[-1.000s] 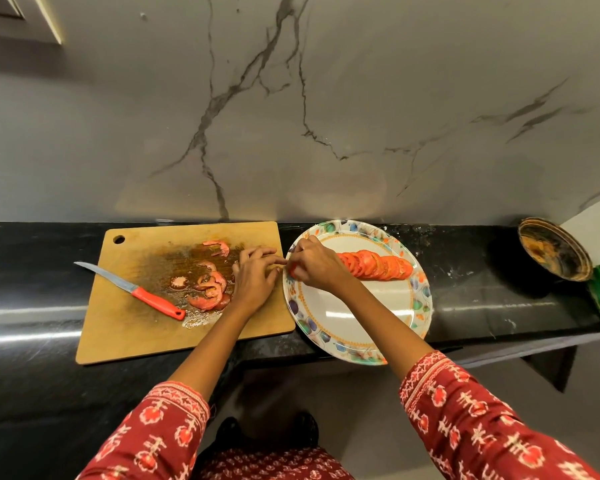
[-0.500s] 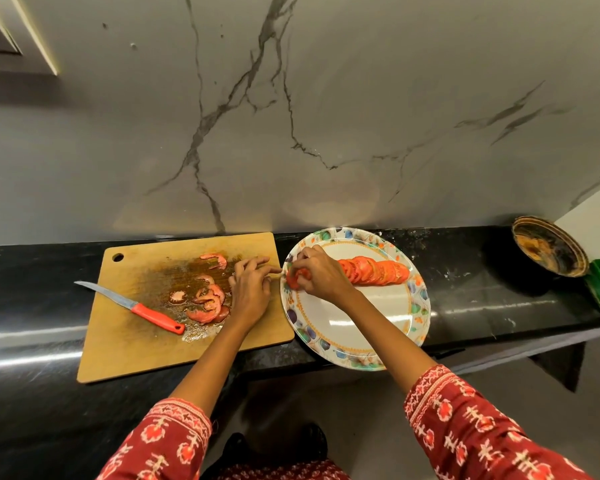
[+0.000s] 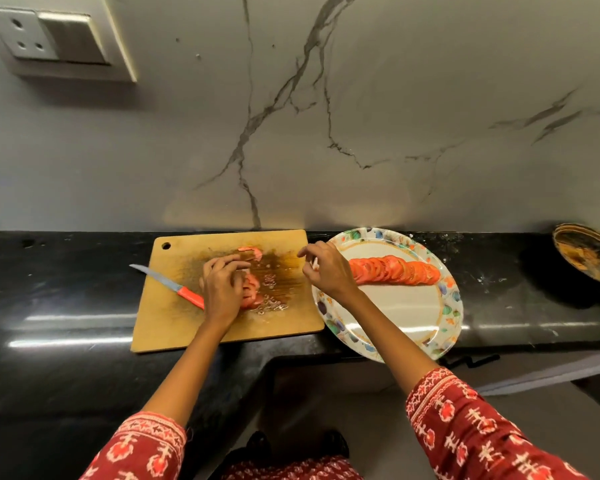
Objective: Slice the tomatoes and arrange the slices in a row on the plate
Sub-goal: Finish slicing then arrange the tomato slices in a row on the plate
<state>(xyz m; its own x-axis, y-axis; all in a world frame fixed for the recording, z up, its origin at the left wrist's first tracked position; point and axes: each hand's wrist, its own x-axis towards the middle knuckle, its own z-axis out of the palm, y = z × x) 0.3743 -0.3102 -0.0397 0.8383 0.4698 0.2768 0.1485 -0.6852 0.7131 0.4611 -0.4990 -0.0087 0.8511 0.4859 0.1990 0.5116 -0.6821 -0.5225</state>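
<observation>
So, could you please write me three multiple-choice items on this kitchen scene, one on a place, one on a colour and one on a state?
1. Where does the knife lie?
A. on the plate
B. on the cutting board
C. in the dark bowl

2. What colour is the knife's handle?
A. red-orange
B. green
C. black

3. What is the left hand doing?
A. gripping the knife
B. hanging idle below the counter
C. reaching onto the loose tomato slices

Answers:
1 B, it rests on the cutting board, left of the hand.
2 A, the handle shows red-orange.
3 C, its fingers lie over the loose tomato slices.
</observation>
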